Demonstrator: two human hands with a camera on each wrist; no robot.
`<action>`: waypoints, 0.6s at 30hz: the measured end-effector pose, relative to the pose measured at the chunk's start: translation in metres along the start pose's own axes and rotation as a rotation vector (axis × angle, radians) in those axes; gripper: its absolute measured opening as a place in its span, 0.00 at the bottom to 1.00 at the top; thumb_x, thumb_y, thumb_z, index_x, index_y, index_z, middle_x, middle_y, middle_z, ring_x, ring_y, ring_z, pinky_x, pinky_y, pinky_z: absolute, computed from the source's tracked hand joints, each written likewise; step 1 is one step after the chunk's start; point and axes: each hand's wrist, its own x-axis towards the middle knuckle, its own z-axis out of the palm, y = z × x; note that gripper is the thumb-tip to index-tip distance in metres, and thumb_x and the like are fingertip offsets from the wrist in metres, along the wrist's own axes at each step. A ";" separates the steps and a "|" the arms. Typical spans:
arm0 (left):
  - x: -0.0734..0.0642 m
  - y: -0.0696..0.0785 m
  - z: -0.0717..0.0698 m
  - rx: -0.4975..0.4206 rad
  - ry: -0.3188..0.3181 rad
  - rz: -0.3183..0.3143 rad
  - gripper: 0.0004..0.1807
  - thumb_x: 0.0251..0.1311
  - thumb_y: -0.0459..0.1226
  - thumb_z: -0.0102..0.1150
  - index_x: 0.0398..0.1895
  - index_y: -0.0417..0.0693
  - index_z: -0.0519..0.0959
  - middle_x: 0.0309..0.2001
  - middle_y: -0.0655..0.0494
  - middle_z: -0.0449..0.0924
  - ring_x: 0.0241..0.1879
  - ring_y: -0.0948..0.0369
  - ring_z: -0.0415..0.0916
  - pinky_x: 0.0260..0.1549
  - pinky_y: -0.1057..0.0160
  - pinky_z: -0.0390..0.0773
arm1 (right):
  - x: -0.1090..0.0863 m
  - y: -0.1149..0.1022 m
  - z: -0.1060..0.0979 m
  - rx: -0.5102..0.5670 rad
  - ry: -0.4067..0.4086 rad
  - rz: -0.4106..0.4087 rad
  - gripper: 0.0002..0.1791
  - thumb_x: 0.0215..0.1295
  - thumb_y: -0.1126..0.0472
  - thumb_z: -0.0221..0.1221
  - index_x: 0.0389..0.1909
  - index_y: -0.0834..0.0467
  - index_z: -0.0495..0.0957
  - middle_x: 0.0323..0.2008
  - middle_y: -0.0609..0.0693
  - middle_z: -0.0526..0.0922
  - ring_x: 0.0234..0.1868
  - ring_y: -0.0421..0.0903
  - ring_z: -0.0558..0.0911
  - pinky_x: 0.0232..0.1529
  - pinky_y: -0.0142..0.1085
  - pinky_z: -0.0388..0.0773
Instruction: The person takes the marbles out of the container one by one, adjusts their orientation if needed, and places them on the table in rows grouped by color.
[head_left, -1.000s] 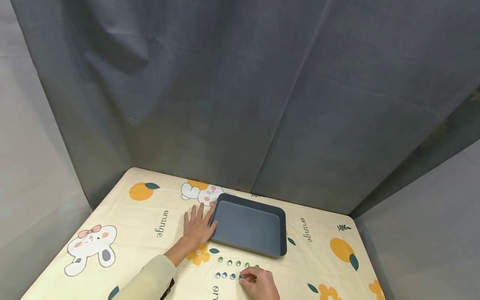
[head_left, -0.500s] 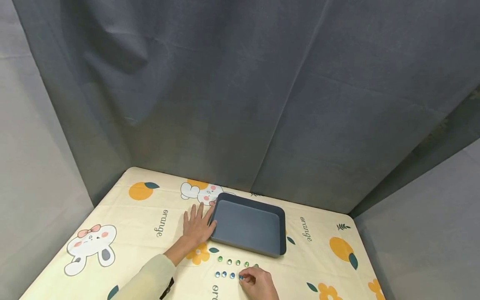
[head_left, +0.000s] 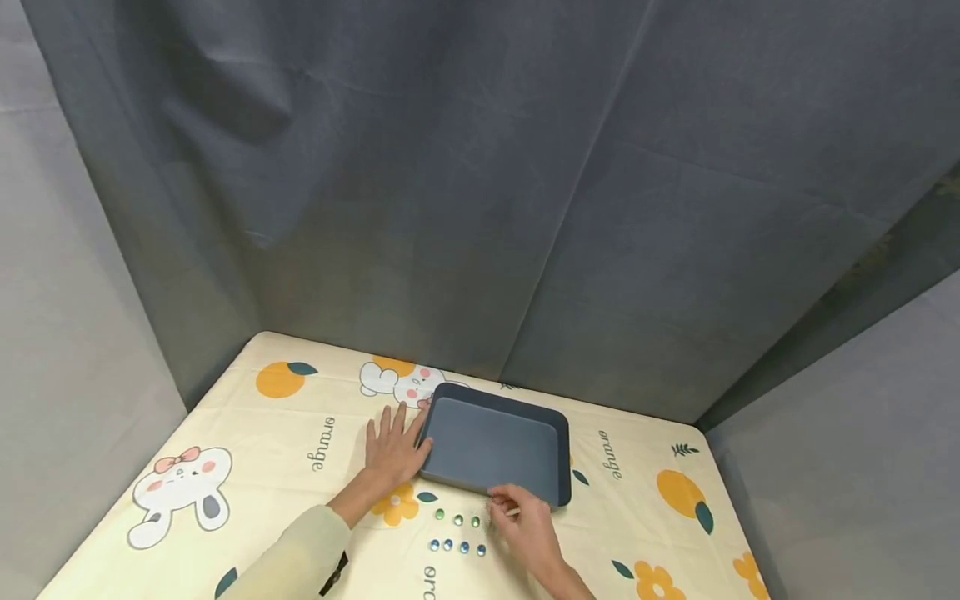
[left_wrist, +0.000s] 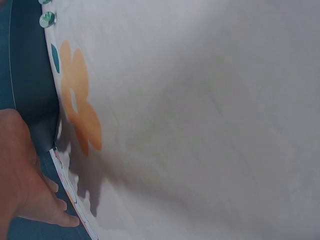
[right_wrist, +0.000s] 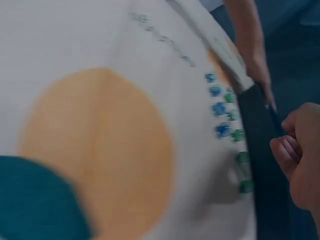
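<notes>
My left hand [head_left: 392, 454] rests with spread fingers against the left side of a dark grey rectangular tray [head_left: 558, 450], its thumb at the rim. In the left wrist view, this hand [left_wrist: 25, 175] lies at the tray's corner. Over the tray's front edge hovers my right hand [head_left: 528, 529], fingers loosely bent, with nothing visible in them. Beneath it runs a row of several green glass marbles [head_left: 458, 520], its right end hidden in the head view. Several blue glass marbles [head_left: 464, 547] form a second row, nearer to me.
A cream tablecloth [head_left: 285, 467] printed with oranges, flowers and rabbits covers the table. Grey curtains [head_left: 420, 208] hang close behind it and at both sides. A green marble [left_wrist: 47, 19] sits near the tray wall in the left wrist view.
My right hand has let go of the rightmost blue marble and moved up towards the tray's front edge. That marble stays at the end of its row. My left hand keeps its place.
</notes>
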 end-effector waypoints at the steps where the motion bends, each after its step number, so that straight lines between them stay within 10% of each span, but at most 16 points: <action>1: 0.000 0.000 0.000 0.005 0.000 -0.002 0.34 0.72 0.56 0.45 0.78 0.59 0.59 0.77 0.40 0.50 0.75 0.38 0.41 0.68 0.33 0.41 | 0.010 -0.002 -0.001 -0.003 0.005 -0.025 0.09 0.60 0.69 0.67 0.41 0.60 0.85 0.31 0.43 0.83 0.32 0.38 0.80 0.31 0.31 0.80; 7: 0.001 -0.002 0.003 0.027 0.003 -0.009 0.34 0.72 0.56 0.45 0.78 0.60 0.60 0.77 0.41 0.51 0.75 0.39 0.42 0.68 0.33 0.42 | 0.068 -0.005 0.006 -0.042 -0.192 -0.122 0.08 0.64 0.66 0.66 0.43 0.63 0.86 0.33 0.46 0.86 0.33 0.39 0.83 0.33 0.32 0.80; 18: -0.001 -0.001 0.002 0.010 0.003 -0.015 0.33 0.72 0.55 0.45 0.78 0.61 0.59 0.77 0.40 0.51 0.75 0.39 0.42 0.68 0.32 0.43 | 0.106 -0.014 0.047 0.169 -0.509 0.115 0.09 0.66 0.65 0.63 0.44 0.59 0.88 0.38 0.48 0.88 0.36 0.40 0.82 0.35 0.33 0.79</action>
